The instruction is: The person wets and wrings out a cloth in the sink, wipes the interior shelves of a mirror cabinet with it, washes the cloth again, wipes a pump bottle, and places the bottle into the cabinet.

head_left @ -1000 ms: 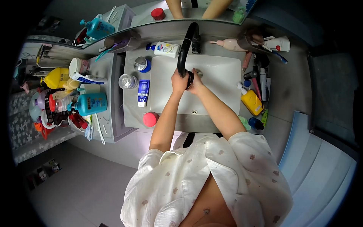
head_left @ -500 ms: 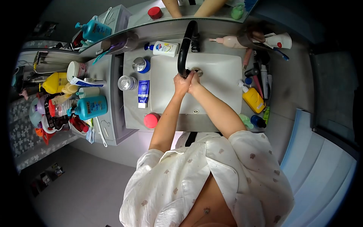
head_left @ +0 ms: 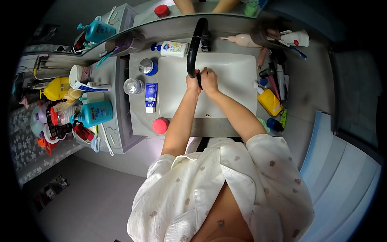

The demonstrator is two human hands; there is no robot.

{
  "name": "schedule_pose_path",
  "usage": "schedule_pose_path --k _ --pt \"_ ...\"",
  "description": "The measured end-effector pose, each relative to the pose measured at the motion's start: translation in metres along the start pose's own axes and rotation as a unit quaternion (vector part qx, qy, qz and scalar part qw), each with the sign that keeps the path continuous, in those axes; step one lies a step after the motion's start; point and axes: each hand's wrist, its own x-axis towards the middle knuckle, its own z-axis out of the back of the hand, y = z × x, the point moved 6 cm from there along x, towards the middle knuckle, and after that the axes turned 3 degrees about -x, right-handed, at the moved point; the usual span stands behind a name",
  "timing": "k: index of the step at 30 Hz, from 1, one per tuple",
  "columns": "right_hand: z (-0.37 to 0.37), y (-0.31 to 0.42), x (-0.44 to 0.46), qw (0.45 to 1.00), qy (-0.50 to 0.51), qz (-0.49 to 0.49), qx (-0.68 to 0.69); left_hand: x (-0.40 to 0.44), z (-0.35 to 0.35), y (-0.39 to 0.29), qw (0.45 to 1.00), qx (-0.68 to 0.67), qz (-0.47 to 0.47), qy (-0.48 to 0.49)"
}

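Observation:
Under the black faucet (head_left: pixel 192 54), my left hand (head_left: pixel 193 84) is closed round a small black object (head_left: pixel 199 80), largely hidden by the hands and the spout. My right hand (head_left: pixel 209 82) is close against its right side, fingers curled in; what they hold, if anything, is too small to tell. Both hands are over the white sink (head_left: pixel 238 90). A blue-and-white tube (head_left: pixel 151 97) lies left of the basin, near a clear jar (head_left: pixel 133 86) and a blue-based jar (head_left: pixel 148 67). A white pump bottle (head_left: pixel 174 49) lies behind the basin's left end.
A red round lid (head_left: pixel 160 126) sits at the front left of the counter. To the right are a yellow bottle (head_left: pixel 269 101), a dark blue bottle (head_left: pixel 275 124) and several tubes. A side cabinet (head_left: pixel 121 121) at left carries a turquoise pump bottle (head_left: pixel 96 113). The mirror (head_left: pixel 141 22) stands behind.
My hands have gone from pressed together to slightly apart, with my right hand's fingers now curled up. The black object, hidden half a second ago, shows again. The view has shifted slightly.

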Motion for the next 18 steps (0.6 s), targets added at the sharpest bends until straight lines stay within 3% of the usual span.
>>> schedule_pose_path --k 2,3,5,6,7,8,9,10,11,12,13,15,16,18 --pt "0.003 0.000 0.009 0.993 0.011 0.094 -0.075 0.007 -0.007 -0.002 0.999 0.026 0.010 0.019" --pt "0.016 0.005 0.010 0.993 0.010 0.093 -0.076 0.013 -0.009 -0.004 0.998 0.031 -0.002 0.051" --pt "0.019 0.014 0.003 0.958 0.280 -0.048 0.022 0.000 -0.025 -0.023 0.978 0.112 0.021 0.177" --pt "0.019 0.004 0.004 0.945 0.321 -0.063 0.026 -0.006 -0.031 -0.036 0.961 0.210 -0.049 0.173" --pt "0.021 -0.006 0.006 0.945 0.321 -0.063 0.024 -0.010 -0.034 -0.045 0.931 0.304 -0.118 0.166" --pt "0.024 0.000 0.008 0.949 0.307 0.070 0.032 0.006 -0.025 -0.040 0.902 0.357 -0.196 0.141" --pt "0.026 -0.003 0.011 0.944 0.299 0.137 0.006 0.020 -0.018 -0.034 0.903 0.355 -0.196 0.143" --pt "0.030 0.000 0.012 0.937 0.285 0.203 -0.019 0.025 -0.015 -0.037 0.835 0.467 -0.270 0.108" --pt "0.034 -0.002 0.017 0.937 0.284 0.204 -0.021 0.028 -0.013 -0.039 0.748 0.567 -0.338 0.071" --pt "0.039 -0.003 0.021 0.938 0.291 0.172 -0.079 0.008 -0.026 -0.053 0.717 0.611 -0.324 0.087" --pt "0.042 -0.006 0.024 0.935 0.296 0.140 -0.136 -0.007 -0.033 -0.065 0.717 0.610 -0.325 0.088" --pt "0.053 -0.008 0.037 0.951 0.201 0.144 -0.186 -0.018 -0.034 -0.071 0.738 0.633 -0.218 0.084" --pt "0.058 -0.006 0.041 0.960 0.158 0.163 -0.164 -0.024 -0.037 -0.077 0.744 0.604 -0.272 0.084" --pt "0.072 0.004 0.045 0.964 0.084 0.206 -0.148 -0.019 -0.035 -0.077 0.752 0.598 -0.261 0.098"
